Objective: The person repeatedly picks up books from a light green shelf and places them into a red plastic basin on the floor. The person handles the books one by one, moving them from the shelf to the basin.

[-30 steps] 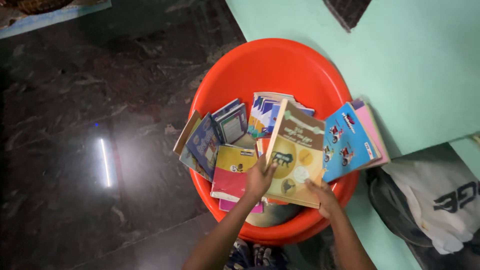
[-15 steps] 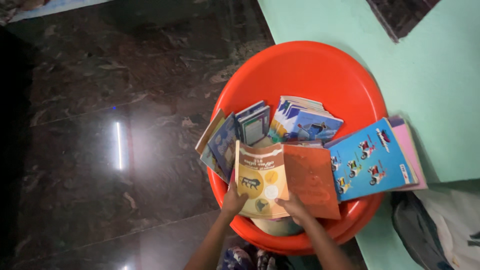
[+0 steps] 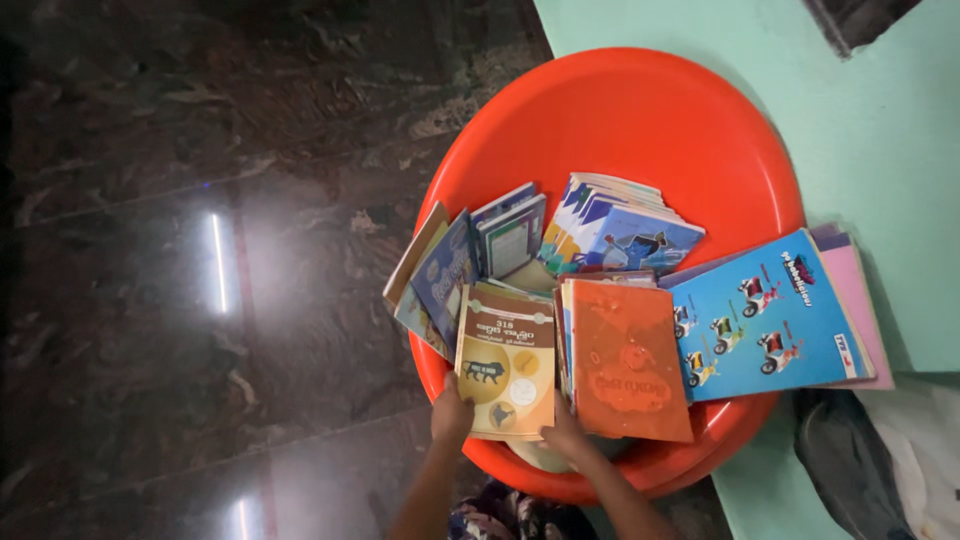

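Gripping 1 tan book (image 3: 505, 362) (2 hands)

1. The orange tub (image 3: 640, 120) looks like smooth, glossy plastic.
2. The yellow-brown booklet (image 3: 505, 362) has a worn paper cover.
3. The orange book (image 3: 628, 372) has a slightly shiny cover.
4. The dark floor (image 3: 180, 250) is polished stone, mirror-glossy.
5. The green wall (image 3: 880, 150) looks matt.

left hand (image 3: 451, 412): fingers tucked under the yellow-brown book (image 3: 505, 362); grip unseen
right hand (image 3: 567, 440): fingertips hidden beneath the same book's lower edge
forearms: cut off at the bottom edge
orange tub (image 3: 640, 120): near rim and floor covered by books
pink book (image 3: 862, 300): mostly under the blue scooter book (image 3: 765, 320)
grey bag (image 3: 850, 460): cut by the corner, contents unclear
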